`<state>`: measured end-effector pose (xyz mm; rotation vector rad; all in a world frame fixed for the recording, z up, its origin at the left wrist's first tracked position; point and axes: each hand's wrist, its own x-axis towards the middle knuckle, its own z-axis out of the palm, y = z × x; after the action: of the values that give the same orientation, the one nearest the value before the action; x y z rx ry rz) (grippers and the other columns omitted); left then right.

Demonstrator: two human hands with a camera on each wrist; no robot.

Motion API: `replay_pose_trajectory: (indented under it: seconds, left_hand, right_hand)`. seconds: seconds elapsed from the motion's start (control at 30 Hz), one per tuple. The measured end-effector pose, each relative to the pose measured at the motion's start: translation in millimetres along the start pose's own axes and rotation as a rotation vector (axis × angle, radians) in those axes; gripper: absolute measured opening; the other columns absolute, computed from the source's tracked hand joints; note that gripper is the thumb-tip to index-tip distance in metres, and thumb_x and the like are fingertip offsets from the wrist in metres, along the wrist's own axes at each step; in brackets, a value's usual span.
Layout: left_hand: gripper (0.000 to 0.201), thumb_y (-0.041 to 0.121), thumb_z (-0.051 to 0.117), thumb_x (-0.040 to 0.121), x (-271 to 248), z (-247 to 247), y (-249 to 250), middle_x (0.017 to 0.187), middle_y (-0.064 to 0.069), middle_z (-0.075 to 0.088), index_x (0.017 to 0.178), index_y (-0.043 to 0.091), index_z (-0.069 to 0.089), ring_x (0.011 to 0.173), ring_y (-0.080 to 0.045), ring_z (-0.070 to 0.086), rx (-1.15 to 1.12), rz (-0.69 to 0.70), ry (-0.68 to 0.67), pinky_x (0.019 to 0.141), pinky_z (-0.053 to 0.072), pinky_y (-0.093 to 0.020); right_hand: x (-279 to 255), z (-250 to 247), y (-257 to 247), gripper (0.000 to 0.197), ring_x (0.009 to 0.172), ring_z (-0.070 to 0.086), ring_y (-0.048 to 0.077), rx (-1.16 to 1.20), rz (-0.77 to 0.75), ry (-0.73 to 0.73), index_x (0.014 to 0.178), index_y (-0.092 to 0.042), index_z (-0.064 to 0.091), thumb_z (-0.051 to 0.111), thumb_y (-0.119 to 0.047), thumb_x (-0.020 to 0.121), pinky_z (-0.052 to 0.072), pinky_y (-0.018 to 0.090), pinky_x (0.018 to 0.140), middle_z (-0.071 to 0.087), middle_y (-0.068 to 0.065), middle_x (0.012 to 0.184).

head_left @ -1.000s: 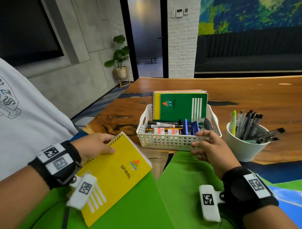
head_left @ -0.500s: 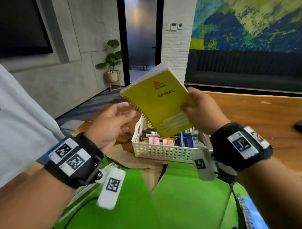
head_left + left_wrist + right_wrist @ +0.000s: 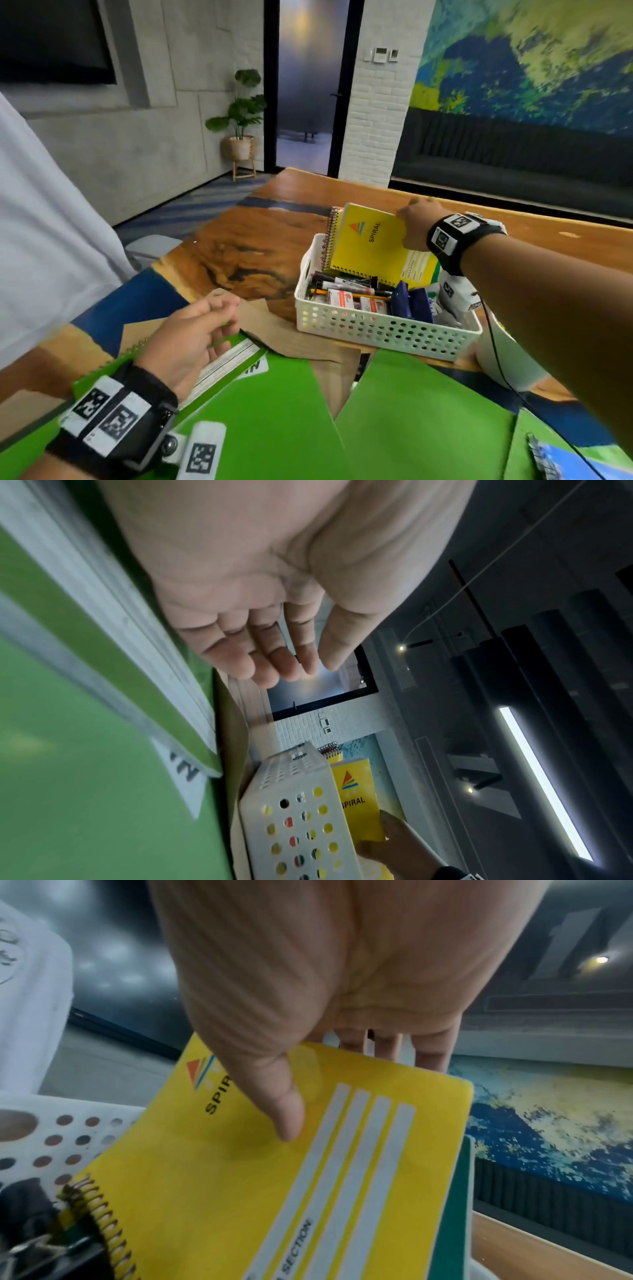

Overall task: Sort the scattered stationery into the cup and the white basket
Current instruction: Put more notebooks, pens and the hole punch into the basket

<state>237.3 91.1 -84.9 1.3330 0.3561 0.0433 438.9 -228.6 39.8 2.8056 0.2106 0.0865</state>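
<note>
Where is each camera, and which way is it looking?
Head: worn on the head, looking down at the white basket; both forearms show.
Left wrist: along the open left hand above a green notebook.
Right wrist: along the right hand pinching the yellow notebook.
Shared: all three views show the yellow notebook and the basket.

Right hand grip pinched, left hand seemingly relaxed, open-fingered
</note>
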Motion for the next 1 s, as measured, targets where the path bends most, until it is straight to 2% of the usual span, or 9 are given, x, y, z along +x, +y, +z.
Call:
replay_pose_trajectory:
  seconds: [0.17, 0.3, 0.37, 0.5, 0.57, 0.63, 0.73, 0.83, 1.0]
  left_hand:
    - [0.014, 0.018, 0.064, 0.095, 3, -25, 10, 0.107, 0.006, 0.073, 0.104, 0.022, 0.074, 0.1, -0.014, 0.061, 0.217, 0.1, 0.019, 0.079, 0.044, -0.031]
    - [0.013, 0.02, 0.07, 0.091, 10, -44, 22, 0.106, 0.006, 0.073, 0.103, 0.025, 0.073, 0.1, -0.009, 0.064, 0.427, 0.145, 0.02, 0.081, 0.045, -0.029]
    - [0.02, 0.023, 0.076, 0.086, 16, -55, 20, 0.113, 0.002, 0.071, 0.105, 0.029, 0.073, 0.107, -0.014, 0.065, 0.527, 0.083, -0.011, 0.097, 0.049, -0.037]
    - [0.068, 0.052, 0.087, 0.064, 25, -72, 15, 0.134, 0.006, 0.054, 0.125, 0.04, 0.059, 0.122, -0.014, 0.054, 0.949, -0.081, -0.124, 0.11, 0.041, -0.039]
    - [0.098, 0.073, 0.079, 0.042, 28, -72, 16, 0.138, 0.006, 0.048, 0.132, 0.048, 0.05, 0.122, -0.018, 0.053, 1.178, -0.101, -0.119, 0.108, 0.043, -0.041]
    - [0.108, 0.078, 0.073, 0.038, 32, -68, 17, 0.144, 0.0, 0.04, 0.138, 0.05, 0.043, 0.128, -0.028, 0.048, 1.336, -0.09, -0.085, 0.11, 0.041, -0.043]
    - [0.1, 0.07, 0.071, 0.053, 33, -61, 25, 0.145, -0.005, 0.038, 0.143, 0.044, 0.038, 0.132, -0.034, 0.039, 1.529, -0.087, -0.031, 0.111, 0.037, -0.042]
    - [0.091, 0.049, 0.082, 0.067, 34, -65, 31, 0.138, -0.006, 0.055, 0.143, 0.021, 0.04, 0.12, -0.025, 0.056, 1.466, -0.142, -0.084, 0.104, 0.046, -0.04]
    - [0.062, 0.046, 0.083, 0.062, 30, -64, 46, 0.117, -0.005, 0.062, 0.114, 0.026, 0.055, 0.108, -0.023, 0.061, 1.552, -0.054, -0.075, 0.095, 0.051, -0.038]
  right_hand:
    - [21, 3, -1, 0.071, 0.116, 0.06, 0.033, 0.061, 0.0, -0.054, 0.139, -0.015, 0.052, 0.081, -0.035, 0.077, 0.052, 0.036, 0.092, 0.061, 0.01, 0.131]
    - [27, 7, -3, 0.091, 0.084, 0.064, 0.029, 0.171, 0.011, -0.025, 0.133, -0.021, 0.038, 0.092, -0.03, 0.061, 0.057, 0.041, 0.073, 0.064, 0.008, 0.103]
    - [24, 6, -5, 0.089, 0.098, 0.064, 0.032, 0.154, -0.013, -0.057, 0.141, -0.021, 0.042, 0.089, -0.03, 0.066, 0.057, 0.042, 0.085, 0.064, 0.01, 0.117]
    - [20, 7, -5, 0.086, 0.124, 0.057, 0.03, 0.126, -0.021, -0.069, 0.151, -0.014, 0.042, 0.083, -0.031, 0.076, 0.051, 0.036, 0.097, 0.055, 0.009, 0.142]
    - [19, 14, -8, 0.087, 0.118, 0.058, 0.032, 0.106, -0.006, -0.094, 0.15, -0.014, 0.039, 0.083, -0.031, 0.077, 0.053, 0.037, 0.09, 0.056, 0.012, 0.137]
    - [17, 18, -13, 0.094, 0.111, 0.058, 0.035, 0.08, 0.014, -0.11, 0.147, -0.018, 0.036, 0.085, -0.039, 0.07, 0.055, 0.041, 0.087, 0.055, 0.014, 0.13]
    - [17, 13, -15, 0.113, 0.122, 0.053, 0.039, 0.127, 0.029, -0.088, 0.155, -0.023, 0.022, 0.087, -0.046, 0.066, 0.053, 0.044, 0.092, 0.045, 0.016, 0.143]
    - [19, 4, -13, 0.117, 0.128, 0.051, 0.036, 0.218, -0.018, 0.001, 0.157, -0.018, 0.021, 0.091, -0.038, 0.066, 0.05, 0.042, 0.097, 0.044, 0.017, 0.149]
    - [8, 11, -11, 0.067, 0.122, 0.056, 0.033, 0.217, -0.023, -0.041, 0.142, -0.009, 0.05, 0.076, -0.036, 0.087, 0.045, 0.033, 0.092, 0.058, 0.014, 0.137]
